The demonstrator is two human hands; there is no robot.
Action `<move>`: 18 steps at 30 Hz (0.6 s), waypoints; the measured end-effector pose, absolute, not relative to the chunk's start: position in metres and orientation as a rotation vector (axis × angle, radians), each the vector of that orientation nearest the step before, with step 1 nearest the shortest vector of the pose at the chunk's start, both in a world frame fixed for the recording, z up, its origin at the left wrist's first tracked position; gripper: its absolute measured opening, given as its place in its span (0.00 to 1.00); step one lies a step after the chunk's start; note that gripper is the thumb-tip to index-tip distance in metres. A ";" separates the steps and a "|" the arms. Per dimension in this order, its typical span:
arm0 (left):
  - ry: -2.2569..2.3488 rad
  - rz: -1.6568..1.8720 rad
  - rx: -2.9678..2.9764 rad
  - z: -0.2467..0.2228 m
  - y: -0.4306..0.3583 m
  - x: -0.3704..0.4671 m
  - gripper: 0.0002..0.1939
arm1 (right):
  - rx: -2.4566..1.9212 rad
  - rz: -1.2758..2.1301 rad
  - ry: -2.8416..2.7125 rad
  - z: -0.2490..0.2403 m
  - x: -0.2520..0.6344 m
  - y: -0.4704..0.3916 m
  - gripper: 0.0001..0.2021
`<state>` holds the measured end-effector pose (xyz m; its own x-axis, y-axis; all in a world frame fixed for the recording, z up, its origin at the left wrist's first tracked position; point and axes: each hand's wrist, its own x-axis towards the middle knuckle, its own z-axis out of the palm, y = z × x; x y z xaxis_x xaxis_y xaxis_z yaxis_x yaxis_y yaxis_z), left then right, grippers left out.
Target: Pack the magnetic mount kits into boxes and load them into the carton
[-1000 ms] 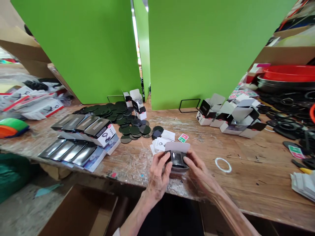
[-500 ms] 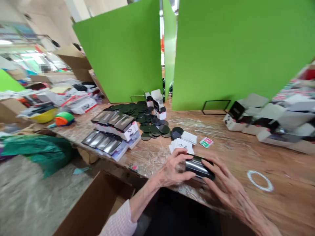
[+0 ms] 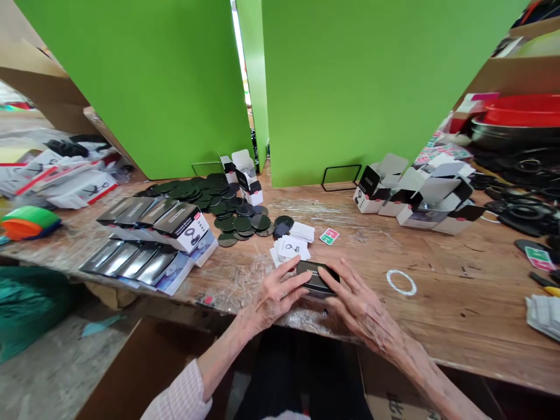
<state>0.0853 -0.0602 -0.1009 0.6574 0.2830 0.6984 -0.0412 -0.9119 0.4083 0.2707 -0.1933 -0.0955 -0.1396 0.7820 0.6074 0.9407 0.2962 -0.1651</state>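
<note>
My left hand (image 3: 273, 297) and my right hand (image 3: 367, 306) have fingers half spread, tips touching the small black rectangular cardboard box (image 3: 317, 283); no firm grip shows. It lies near the front edge of the brown wood-grain table (image 3: 363, 262). I should press evenly, because thin card may buckle. Its top looks smooth; the clear plastic film (image 3: 245, 286) is wrinkled.

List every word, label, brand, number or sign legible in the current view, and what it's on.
No text reads clearly.
Handled box: pale lettering on top, too small.
Stacked boxes: light print and red labels, too small.
White leaflets: fine print beside a drawing, unreadable.
Red-and-green card: white marks, illegible.
Brown carton: large dark characters, cut off, unclear.
</note>
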 end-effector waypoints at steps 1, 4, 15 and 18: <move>0.181 1.172 2.491 -0.103 -0.061 0.087 0.14 | -1.555 -0.353 -1.959 -0.099 0.270 -0.193 0.29; 0.210 1.236 2.460 -0.103 -0.066 0.095 0.12 | -1.605 -0.349 -1.913 -0.108 0.268 -0.193 0.31; 1.244 1.409 2.357 -0.083 -0.077 -0.028 0.09 | -1.569 0.193 -1.927 -0.156 0.271 -0.241 0.27; 1.498 1.505 2.418 -0.091 -0.041 -0.041 0.10 | -1.502 0.208 -1.988 -0.164 0.272 -0.240 0.27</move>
